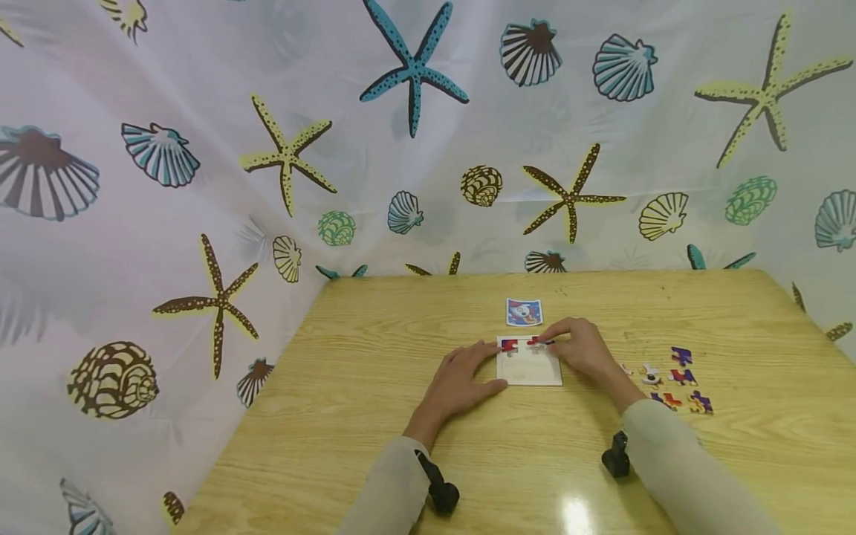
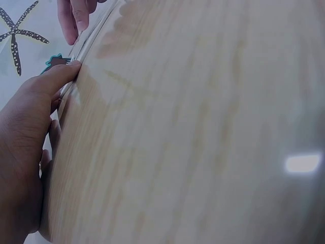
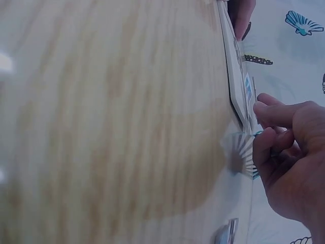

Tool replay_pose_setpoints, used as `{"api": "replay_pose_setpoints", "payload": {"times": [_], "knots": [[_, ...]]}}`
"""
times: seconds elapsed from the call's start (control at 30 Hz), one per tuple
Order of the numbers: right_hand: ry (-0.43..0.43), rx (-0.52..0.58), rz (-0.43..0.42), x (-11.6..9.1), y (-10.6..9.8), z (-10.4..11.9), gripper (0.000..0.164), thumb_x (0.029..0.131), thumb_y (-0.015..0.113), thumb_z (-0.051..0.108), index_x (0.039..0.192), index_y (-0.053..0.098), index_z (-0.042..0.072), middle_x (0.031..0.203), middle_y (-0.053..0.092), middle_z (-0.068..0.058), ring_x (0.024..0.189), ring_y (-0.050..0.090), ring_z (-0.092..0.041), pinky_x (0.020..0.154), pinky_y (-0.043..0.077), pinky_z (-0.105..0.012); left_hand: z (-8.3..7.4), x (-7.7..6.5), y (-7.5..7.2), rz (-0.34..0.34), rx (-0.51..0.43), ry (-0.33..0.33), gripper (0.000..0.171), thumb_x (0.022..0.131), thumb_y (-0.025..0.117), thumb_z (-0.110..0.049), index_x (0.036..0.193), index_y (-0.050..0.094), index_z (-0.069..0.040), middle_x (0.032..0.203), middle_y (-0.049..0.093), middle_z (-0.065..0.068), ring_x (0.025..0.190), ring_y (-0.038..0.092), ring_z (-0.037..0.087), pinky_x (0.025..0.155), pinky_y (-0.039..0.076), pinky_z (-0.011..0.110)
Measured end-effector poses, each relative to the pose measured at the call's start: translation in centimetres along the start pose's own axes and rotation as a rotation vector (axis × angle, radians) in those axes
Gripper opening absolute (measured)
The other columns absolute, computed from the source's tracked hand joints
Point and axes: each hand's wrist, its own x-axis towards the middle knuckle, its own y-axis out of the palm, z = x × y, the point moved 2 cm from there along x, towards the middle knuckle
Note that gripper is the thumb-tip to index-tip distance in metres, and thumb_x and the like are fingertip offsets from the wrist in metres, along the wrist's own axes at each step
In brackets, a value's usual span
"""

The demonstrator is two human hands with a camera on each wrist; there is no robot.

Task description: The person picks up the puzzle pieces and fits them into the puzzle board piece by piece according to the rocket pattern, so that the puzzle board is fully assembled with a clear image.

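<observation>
A white square puzzle board (image 1: 528, 371) lies on the table between the two hands. A red and purple puzzle piece (image 1: 510, 345) sits in its upper left corner. My left hand (image 1: 458, 380) rests at the board's left side, fingers spread, with its fingertips and thumb right at the edge. At the upper right of the board, my right hand (image 1: 583, 348) pinches a small puzzle piece (image 1: 534, 341) between thumb and index finger, largely hidden by the fingers. The right wrist view shows that hand (image 3: 294, 147) with curled fingers, close over the board's edge (image 3: 234, 76).
Above the board lies a small reference picture card (image 1: 524, 313). Several loose puzzle pieces (image 1: 682, 377) are scattered to the right, beside the right forearm. A patterned curtain (image 1: 428, 171) hangs behind and to the left of the wooden table (image 1: 374, 334).
</observation>
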Motion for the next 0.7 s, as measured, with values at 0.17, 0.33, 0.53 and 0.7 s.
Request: {"api": "replay_pose_setpoints", "payload": {"times": [0.17,0.33,0.53,0.7], "knots": [[-0.015,-0.003,-0.004,0.3,0.6,0.3,0.018,0.093,0.067,-0.008,0.102,0.082,0.000,0.119,0.072,-0.022,0.126,0.058,-0.044,0.112,0.041,-0.063,-0.1,0.0,-0.1,-0.002,-0.005,0.005,0.071,0.096,0.063,-0.061,0.157,0.047,-0.029,0.164,0.043,-0.003,0.156,0.030,0.016,0.129,0.017,0.045],[-0.033,-0.002,-0.005,0.6,1.2,0.7,0.016,0.092,0.069,-0.007,0.099,0.082,0.000,0.115,0.074,-0.020,0.122,0.061,-0.043,0.109,0.045,-0.061,0.0,0.1,0.0,-0.010,-0.002,0.019,0.070,0.097,0.063,-0.061,0.157,0.048,-0.028,0.162,0.045,-0.005,0.155,0.031,0.016,0.128,0.018,0.045],[-0.027,-0.031,-0.015,0.7,1.7,1.0,0.015,0.092,0.070,-0.006,0.097,0.083,0.001,0.114,0.075,-0.018,0.121,0.062,-0.042,0.108,0.046,-0.061,0.0,0.0,-0.1,-0.014,0.002,0.017,0.071,0.096,0.062,-0.062,0.157,0.047,-0.029,0.163,0.044,-0.004,0.155,0.031,0.015,0.128,0.018,0.045],[-0.024,-0.039,-0.025,0.9,2.1,0.9,0.015,0.093,0.071,-0.006,0.096,0.083,0.001,0.115,0.074,-0.019,0.123,0.061,-0.043,0.109,0.045,-0.060,0.0,0.0,-0.1,-0.008,0.005,0.010,0.071,0.097,0.061,-0.063,0.157,0.047,-0.030,0.164,0.043,-0.004,0.155,0.031,0.015,0.128,0.018,0.045]]}}
